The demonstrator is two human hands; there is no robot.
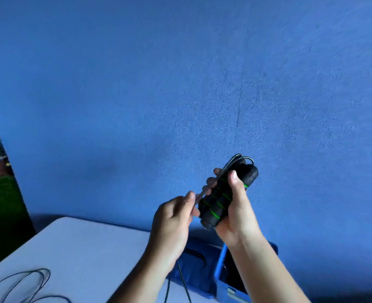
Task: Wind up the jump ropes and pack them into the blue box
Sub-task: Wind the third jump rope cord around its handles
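My right hand (235, 213) grips two black foam jump-rope handles with green rings (219, 202), held together and tilted up to the right, well above the table. A few turns of thin cord (235, 159) loop over their top end. My left hand (176, 217) pinches the cord just left of the handles. More of this cord (184, 283) hangs down under my left wrist. The blue box (221, 278) stands open below my right forearm, its inside dark. Another rope's cord (36, 281) lies in loose loops at the table's lower left.
A blue lid (197, 265) lies flat beside the box on the pale table (82, 248). A blue wall (180, 84) rises right behind the table. At the far left is a dark gap with green ground beyond the table's edge.
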